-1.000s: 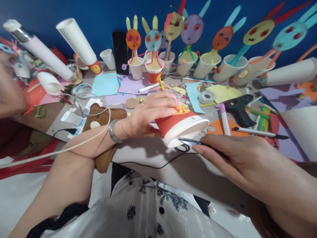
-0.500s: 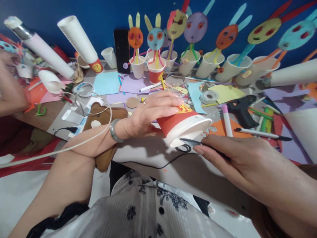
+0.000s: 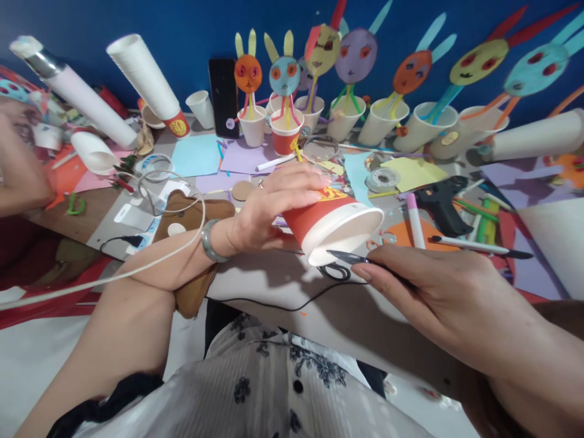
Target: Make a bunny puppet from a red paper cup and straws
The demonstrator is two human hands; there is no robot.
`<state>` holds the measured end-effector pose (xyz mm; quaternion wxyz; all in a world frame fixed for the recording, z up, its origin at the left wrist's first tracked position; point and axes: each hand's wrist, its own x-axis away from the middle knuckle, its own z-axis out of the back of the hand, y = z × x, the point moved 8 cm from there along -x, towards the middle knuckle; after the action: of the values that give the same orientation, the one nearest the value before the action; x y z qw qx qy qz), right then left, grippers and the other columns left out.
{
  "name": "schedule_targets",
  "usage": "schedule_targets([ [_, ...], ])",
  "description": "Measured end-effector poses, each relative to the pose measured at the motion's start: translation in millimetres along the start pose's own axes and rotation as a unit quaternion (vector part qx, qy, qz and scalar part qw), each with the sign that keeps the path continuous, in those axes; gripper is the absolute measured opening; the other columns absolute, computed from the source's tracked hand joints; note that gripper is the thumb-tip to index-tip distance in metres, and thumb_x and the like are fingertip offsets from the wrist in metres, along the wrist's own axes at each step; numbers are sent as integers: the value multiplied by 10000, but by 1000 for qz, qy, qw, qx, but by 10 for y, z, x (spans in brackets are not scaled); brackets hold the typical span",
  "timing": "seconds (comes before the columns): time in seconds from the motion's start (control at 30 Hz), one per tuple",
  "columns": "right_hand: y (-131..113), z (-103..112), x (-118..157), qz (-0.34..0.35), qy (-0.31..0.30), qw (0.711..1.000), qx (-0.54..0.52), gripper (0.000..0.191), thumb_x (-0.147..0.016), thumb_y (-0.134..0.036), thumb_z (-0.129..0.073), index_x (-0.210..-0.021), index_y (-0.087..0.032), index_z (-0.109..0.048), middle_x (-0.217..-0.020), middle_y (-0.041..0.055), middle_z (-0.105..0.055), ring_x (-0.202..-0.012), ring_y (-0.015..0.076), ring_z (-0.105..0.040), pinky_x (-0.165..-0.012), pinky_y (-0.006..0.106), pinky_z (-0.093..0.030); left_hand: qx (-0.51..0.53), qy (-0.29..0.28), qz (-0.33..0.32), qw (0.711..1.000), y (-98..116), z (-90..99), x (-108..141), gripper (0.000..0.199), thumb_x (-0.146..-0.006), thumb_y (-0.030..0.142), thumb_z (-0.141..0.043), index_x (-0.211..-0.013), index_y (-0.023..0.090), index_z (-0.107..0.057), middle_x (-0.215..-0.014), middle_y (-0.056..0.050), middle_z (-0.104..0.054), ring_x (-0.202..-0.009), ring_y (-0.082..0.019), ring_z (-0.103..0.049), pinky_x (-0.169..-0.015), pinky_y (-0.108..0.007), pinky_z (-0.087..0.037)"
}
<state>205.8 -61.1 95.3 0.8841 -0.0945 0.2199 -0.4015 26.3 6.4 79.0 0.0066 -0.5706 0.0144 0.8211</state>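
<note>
Left fingers (image 3: 296, 198) wrap cup (image 3: 337, 224) | right fingers (image 3: 393, 263) pinch bladed tool (image 3: 348, 257) | tip higher than before

From where I stand, I see a messy grey table (image 3: 260, 280). At the back, a black phone (image 3: 223, 91) stands up next to a row of paper cups (image 3: 344, 126) with bunny faces poking out. A tall stack of cups (image 3: 146, 79) leans over. Blue paper (image 3: 196, 157) and purple paper (image 3: 246, 160) lie flat. There's also a brown pouch (image 3: 216, 213), a roll of tape (image 3: 383, 179), a black glue gun (image 3: 442, 204) and, near the front edge, a thin black cord (image 3: 292, 309)
</note>
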Motion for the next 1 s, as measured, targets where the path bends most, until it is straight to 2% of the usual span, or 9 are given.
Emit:
schedule_targets([
  [0.13, 9, 7, -13, -13, 2, 1000, -6, 462, -1149, -434, -429, -802, -219, -646, -558, -41, -588, -418, 118, -546, -437, 274, -379, -13, -12, 47, 999, -71, -22, 83, 622, -990, 659, -661, -1489, 341, -469, -1378, -40, -725, -1207, -272, -775, -1058, -586, -657],
  [0.27, 0, 6, -31, -9, 9, 1000, -17, 448, -1149, -406, -438, -777, -224, -610, -544, -50, -555, -399, 104, -508, -438, 260, -366, -31, -50, 104, 993, -148, -63, 142, 605, -960, 723, -658, -1435, 387, -494, -1387, -38, -719, -1212, -297, -774, -1100, -609, -638],
  [0.43, 17, -10, -35, 2, 32, 999, -24, 414, -1148, -379, -446, -789, -227, -584, -542, -65, -488, -398, 92, -459, -440, 253, -331, 12, -14, 67, 998, -76, -12, 92, 704, -975, 620, -685, -1565, 368, -396, -1377, -42, -720, -1242, -283, -753, -1111, -573, -630],
  [0.6, 50, 33, -46, -4, 56, 998, -23, 375, -1141, -360, -460, -791, -243, -526, -547, -74, -453, -433, 93, -512, -444, 235, -340, -9, -23, 111, 994, -148, -49, 112, 716, -966, 710, -633, -1560, 464, -318, -1416, -19, -676, -1278, -297, -725, -1166, -581, -582],
  [0.8, 35, 59, -46, -13, 33, 999, 4, 403, -1151, -403, -427, -795, -241, -524, -540, -81, -440, -385, 89, -462, -423, 246, -330, -34, 20, 68, 997, -102, 70, 67, 693, -976, 641, -658, -1552, 359, -392, -1366, -43, -665, -1252, -280, -719, -1151, -536, -599],
  [0.87, 35, 44, -39, -15, 24, 999, 16, 426, -1155, -416, -410, -781, -243, -522, -537, -75, -447, -392, 98, -479, -428, 254, -335, -45, -15, 80, 996, -142, 47, 93, 669, -951, 716, -643, -1499, 397, -430, -1361, -16, -678, -1249, -289, -732, -1134, -559, -605],
  [1.0, 51, -3, -32, -13, 15, 999, 42, 455, -1158, -453, -375, -788, -244, -537, -530, -66, -469, -389, 121, -494, -426, 275, -338, -89, -113, 209, 967, -354, -51, 289, 659, -842, 923, -583, -1172, 355, -638, -1228, -54, -760, -1247, -335, -734, -1165, -622, -575],
])
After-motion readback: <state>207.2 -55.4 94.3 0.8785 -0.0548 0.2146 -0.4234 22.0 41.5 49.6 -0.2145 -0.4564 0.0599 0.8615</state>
